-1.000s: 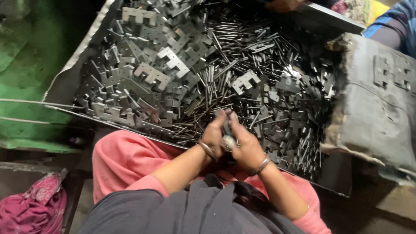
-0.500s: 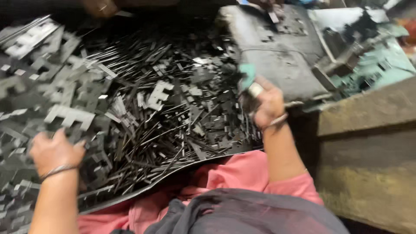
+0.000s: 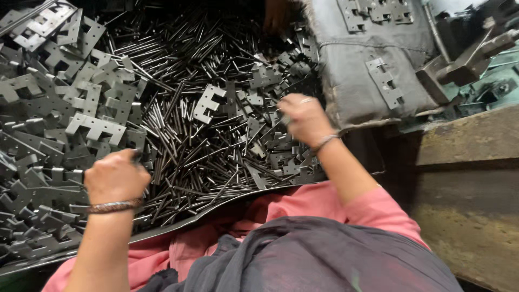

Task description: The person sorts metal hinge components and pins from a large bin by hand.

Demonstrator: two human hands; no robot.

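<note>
Looks like the gathering step: picking loose parts out of the heap of thin dark pins (image 3: 200, 151) that fills the middle of a sheet-metal tray (image 3: 216, 208).

Left of the pin heap, at its edge with the notched grey plates (image 3: 94, 127): left hand (image 3: 115, 176), knuckles up, grip curled into a fist and touching the parts. Cannot tell whether anything lies inside it.

Right of the pin heap, over a scatter of smaller plates: right hand (image 3: 304, 119), blurred, fingers bent downward into the metal. Cannot tell here either whether the grip is closed on a piece or only reaching.

Further right of the pin heap, outside the tray: a grey cloth-covered block (image 3: 367, 108) with a few plates lying on top.

Judging from this, calls next for pinching one pin or plate free of the tangle with each hand. Needs a narrow fingertip grip, since the pins lie crossed and layered, and a lift along the pin's length rather than across it, to avoid dragging neighbours over the near rim onto the pink cloth (image 3: 281, 203).
</note>
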